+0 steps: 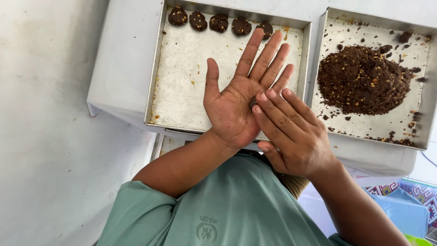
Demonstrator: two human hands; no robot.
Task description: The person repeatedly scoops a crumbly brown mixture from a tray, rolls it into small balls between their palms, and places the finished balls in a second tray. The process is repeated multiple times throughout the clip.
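A small lump of dark dough (252, 103) lay on the palm of the left hand (236, 98), which was held open and flat, fingers spread, above the near right part of the left tray (157, 73). The right hand (291, 132) pressed it with its fingertips (266, 96), fingers straight and together, gripping nothing. Even, light pressure would likely keep the piece round. Five shaped pieces (218, 22) lined the tray's far edge. The right tray (425, 114) held the dough heap (362, 79).
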